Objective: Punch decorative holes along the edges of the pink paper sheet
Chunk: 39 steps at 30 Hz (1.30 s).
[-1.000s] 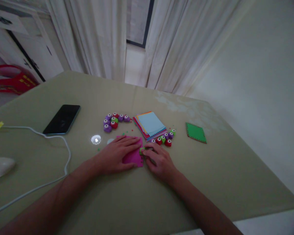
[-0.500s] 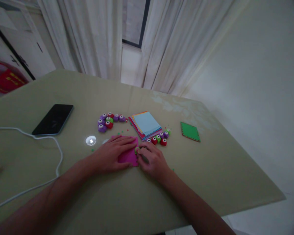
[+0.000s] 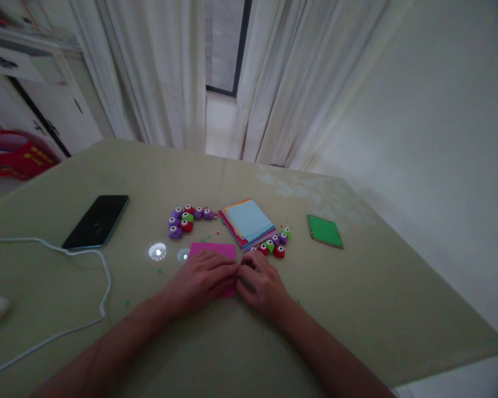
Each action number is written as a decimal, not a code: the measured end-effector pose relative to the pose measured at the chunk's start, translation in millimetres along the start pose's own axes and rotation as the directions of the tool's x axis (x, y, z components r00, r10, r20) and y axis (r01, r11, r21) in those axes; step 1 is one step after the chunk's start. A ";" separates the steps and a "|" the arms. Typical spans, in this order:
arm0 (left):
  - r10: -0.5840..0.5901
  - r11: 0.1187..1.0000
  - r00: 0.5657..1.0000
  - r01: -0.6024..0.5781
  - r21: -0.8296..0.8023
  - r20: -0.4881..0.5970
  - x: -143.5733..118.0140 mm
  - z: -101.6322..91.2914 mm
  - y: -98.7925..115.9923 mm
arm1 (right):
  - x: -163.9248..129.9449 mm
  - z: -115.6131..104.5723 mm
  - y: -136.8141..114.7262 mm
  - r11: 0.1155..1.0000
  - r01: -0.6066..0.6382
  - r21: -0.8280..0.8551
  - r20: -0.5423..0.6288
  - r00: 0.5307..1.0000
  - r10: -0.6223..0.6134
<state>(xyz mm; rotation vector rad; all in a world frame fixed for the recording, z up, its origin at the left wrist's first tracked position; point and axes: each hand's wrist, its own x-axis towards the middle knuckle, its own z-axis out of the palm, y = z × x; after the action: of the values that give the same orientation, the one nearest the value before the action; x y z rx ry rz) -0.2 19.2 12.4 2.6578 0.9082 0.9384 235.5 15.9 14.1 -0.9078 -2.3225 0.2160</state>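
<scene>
A pink paper sheet (image 3: 212,250) lies on the olive table (image 3: 357,298) in front of me. My left hand (image 3: 200,279) rests flat on its near part and pins it down. My right hand (image 3: 261,283) sits at the sheet's right edge, fingers curled and touching the left fingertips. The small green paper punch seen earlier under those fingers is now hidden by the hand. Only the far strip of the pink sheet shows.
Beyond the hands lie a stack of coloured paper (image 3: 249,221), two clusters of small punches (image 3: 186,218) (image 3: 274,244) and a green sheet (image 3: 324,231). A black phone (image 3: 96,221), a white cable (image 3: 92,260) and a shiny round disc (image 3: 157,252) lie left. The table edge runs near right.
Both hands slid toward me along the pink sheet and closed together. My right hand now covers the green punch. The camera also tilted a little.
</scene>
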 end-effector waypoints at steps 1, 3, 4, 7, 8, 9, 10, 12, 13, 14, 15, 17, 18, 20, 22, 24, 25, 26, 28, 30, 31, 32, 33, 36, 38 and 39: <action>-0.006 1.000 1.000 0.006 0.012 -0.028 0.4 3.7 0.1 | -0.1 -0.4 0.0 1.000 -0.001 -0.011 0.006 1.000 0.001; -0.013 0.999 0.998 0.015 0.032 -0.060 0.8 9.8 -0.7 | -0.2 -0.6 -0.1 1.000 0.004 -0.031 0.010 1.000 -0.004; -0.017 0.999 0.998 0.019 0.036 -0.064 1.2 11.7 -1.0 | -0.3 -0.5 -0.2 0.999 0.011 -0.039 0.009 1.000 -0.010; -0.030 0.998 0.998 0.033 0.046 -0.056 3.9 11.5 0.6 | -0.7 -0.3 -0.8 0.998 0.025 -0.062 0.009 1.000 -0.024; -0.038 0.998 0.998 0.040 0.048 -0.046 5.4 9.9 2.0 | -0.9 -0.5 -1.0 0.997 0.025 -0.069 0.013 1.000 -0.025; -0.046 0.998 0.998 0.047 0.047 -0.033 7.1 8.0 3.6 | -1.2 -0.7 -1.2 0.997 0.024 -0.076 0.019 1.000 -0.022; -0.055 0.997 0.998 0.056 0.045 -0.021 8.9 6.0 5.1 | -1.4 -0.9 -1.4 0.997 0.020 -0.080 0.026 1.000 -0.018; -0.073 0.997 0.997 0.073 0.032 0.008 12.0 2.6 7.2 | -1.8 -1.3 -1.6 0.996 0.009 -0.086 0.040 0.999 -0.005; -0.077 0.997 0.997 0.077 0.027 0.020 13.1 1.6 7.6 | -1.8 -1.3 -1.5 0.996 0.004 -0.090 0.046 0.999 0.000; -0.080 0.997 0.996 0.080 0.025 0.028 13.8 1.1 7.5 | -1.9 -1.2 -1.5 0.996 0.001 -0.095 0.049 0.999 0.004; -0.084 0.996 0.996 0.083 0.024 0.037 14.2 1.1 7.2 | -1.9 -0.9 -1.4 0.995 0.001 -0.100 0.049 0.999 0.004; -0.092 0.996 0.994 0.091 0.023 0.053 13.9 2.5 5.9 | -2.0 0.0 -1.2 0.994 0.006 -0.108 0.047 0.999 -0.001; -0.100 0.995 0.993 0.099 0.022 0.057 13.6 3.6 5.2 | -2.3 0.5 -1.1 0.994 0.007 -0.111 0.047 0.999 -0.002; -0.111 0.994 0.992 0.110 0.022 0.059 12.8 5.6 3.7 | -3.1 1.2 -0.8 0.994 0.002 -0.111 0.048 0.999 0.003; -0.113 0.993 0.992 0.112 0.020 0.053 12.0 6.7 2.2 | -4.3 1.5 -0.3 0.995 -0.002 -0.103 0.044 0.999 0.007; -0.099 0.995 0.994 0.098 0.018 0.053 10.2 6.1 0.2 | -5.1 1.2 0.3 0.997 0.002 -0.078 0.030 1.000 0.000; -0.091 0.996 0.994 0.090 0.024 0.056 8.7 5.0 -0.9 | -5.2 0.9 0.5 0.998 0.006 -0.062 0.018 1.000 -0.005; -0.090 0.996 0.994 0.088 0.034 0.062 6.7 3.7 -2.3 | -5.1 0.5 0.6 0.999 0.011 -0.048 0.004 1.000 -0.011; -0.111 0.993 0.990 0.106 0.060 0.088 1.3 0.3 -5.7 | -3.9 -0.4 0.4 0.999 0.022 -0.026 -0.019 1.000 -0.022; -0.143 0.988 0.980 0.132 0.082 0.140 -4.8 -2.6 -10.0 | -2.0 -1.1 0.1 0.999 0.041 -0.017 -0.016 0.999 -0.042; -0.157 0.985 0.973 0.143 0.092 0.170 -7.7 -3.6 -12.3 | -1.1 -1.4 0.1 0.999 0.048 -0.016 0.000 0.999 -0.048; -0.170 0.983 0.965 0.153 0.102 0.200 -10.1 -4.1 -14.5 | -0.2 -1.7 0.4 0.999 0.050 -0.016 0.020 0.999 -0.050; -0.183 0.981 0.957 0.161 0.112 0.227 -12.0 -4.4 -16.5 | 0.4 -2.3 1.2 0.999 0.045 -0.016 0.039 0.998 -0.044; -0.227 0.972 0.933 0.197 0.130 0.278 -14.0 -4.4 -19.5 | 0.8 -6.3 5.5 0.999 -0.007 -0.032 0.065 0.998 0.009; -0.238 0.970 0.928 0.210 0.126 0.288 -13.3 -4.9 -19.0 | 0.1 -10.8 8.9 0.997 -0.041 -0.062 0.059 0.997 0.045; -0.239 0.970 0.929 0.213 0.119 0.284 -12.8 -5.5 -18.2 | -0.2 -13.2 10.3 0.995 -0.056 -0.083 0.055 0.997 0.061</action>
<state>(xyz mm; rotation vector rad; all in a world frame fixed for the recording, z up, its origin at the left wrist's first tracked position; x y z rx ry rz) -20.4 25.8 3.7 2.5921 1.1686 0.4412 249.4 22.5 20.6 -1.0231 -2.3749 0.1748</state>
